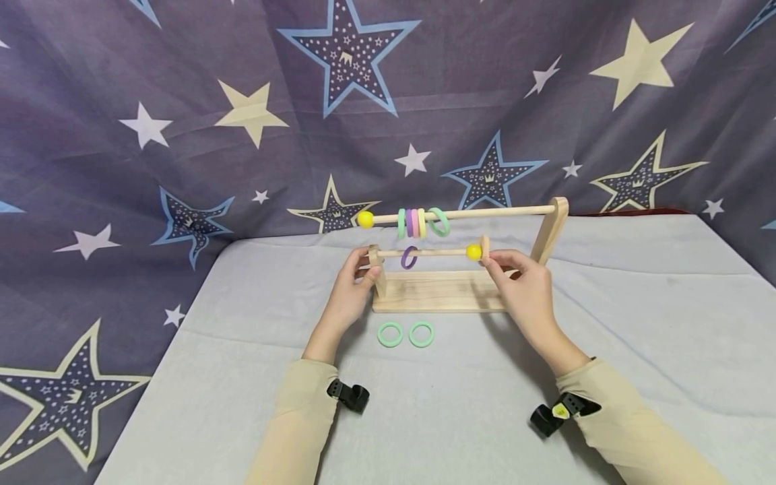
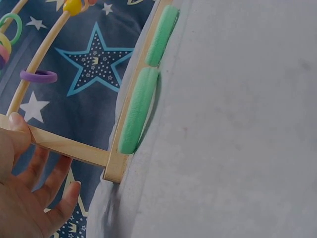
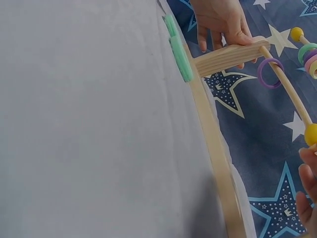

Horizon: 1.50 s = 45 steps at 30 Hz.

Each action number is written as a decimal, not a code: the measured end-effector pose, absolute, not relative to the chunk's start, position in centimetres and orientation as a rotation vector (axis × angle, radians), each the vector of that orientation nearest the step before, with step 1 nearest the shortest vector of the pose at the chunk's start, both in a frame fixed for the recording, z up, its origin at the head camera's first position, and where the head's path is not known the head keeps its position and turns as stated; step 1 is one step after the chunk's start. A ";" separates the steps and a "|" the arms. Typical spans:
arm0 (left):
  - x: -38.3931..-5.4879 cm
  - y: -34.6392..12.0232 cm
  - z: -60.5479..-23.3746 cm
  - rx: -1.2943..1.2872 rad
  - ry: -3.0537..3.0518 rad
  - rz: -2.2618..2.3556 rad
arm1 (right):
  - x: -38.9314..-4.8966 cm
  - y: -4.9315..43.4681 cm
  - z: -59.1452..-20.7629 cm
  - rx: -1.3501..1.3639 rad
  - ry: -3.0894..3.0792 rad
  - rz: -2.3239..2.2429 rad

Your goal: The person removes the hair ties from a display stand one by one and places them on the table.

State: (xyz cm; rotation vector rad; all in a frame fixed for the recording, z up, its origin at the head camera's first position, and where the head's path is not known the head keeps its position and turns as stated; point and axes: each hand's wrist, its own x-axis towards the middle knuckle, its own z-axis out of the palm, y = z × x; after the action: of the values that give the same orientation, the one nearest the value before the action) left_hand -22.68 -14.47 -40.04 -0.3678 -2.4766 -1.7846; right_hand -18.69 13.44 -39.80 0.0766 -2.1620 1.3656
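A wooden rack (image 1: 439, 292) with two rods stands on the cloth. My left hand (image 1: 350, 291) grips its short left post (image 2: 69, 147), thumb on one side and fingers behind. From that post runs the lower rod (image 1: 442, 252), ending in a yellow ball (image 1: 473, 252) and carrying one purple ring (image 3: 270, 73). Between thumb and fingers, my right hand (image 1: 529, 288) pinches a peach-coloured ring (image 1: 485, 247) right at the yellow ball. Two green rings (image 1: 390, 334) lie flat in front of the base.
Above and behind, the upper rod (image 1: 497, 211) carries several coloured rings (image 1: 414, 223) and ends in another yellow ball (image 1: 365, 219). A tall post (image 1: 550, 230) supports it on the right. Pale cloth (image 1: 448, 411) covers the table; a star-patterned curtain (image 1: 388, 141) hangs behind.
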 end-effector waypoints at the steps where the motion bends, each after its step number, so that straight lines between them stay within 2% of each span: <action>1: -22.7 -14.5 -40.0 -0.367 -2.476 -1.785 | -18.7 13.4 -39.8 0.075 -2.163 1.371; 14: -22.6 -14.5 -40.1 -0.352 -2.487 -1.787 | -18.1 14.1 -40.0 0.077 -2.224 1.399; 30: -22.5 -14.6 -40.0 -0.359 -2.496 -1.775 | -16.4 14.7 -39.8 0.145 -2.608 1.298; 45: -22.5 -14.6 -39.9 -0.362 -2.496 -1.786 | -16.0 14.9 -40.6 0.456 -2.761 1.368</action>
State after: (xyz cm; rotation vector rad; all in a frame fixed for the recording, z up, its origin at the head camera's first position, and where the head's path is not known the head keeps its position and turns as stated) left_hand -22.52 -14.57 -39.92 -0.3621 -2.4960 -1.7855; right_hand -15.96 14.87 -40.64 0.4560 -2.7608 1.3680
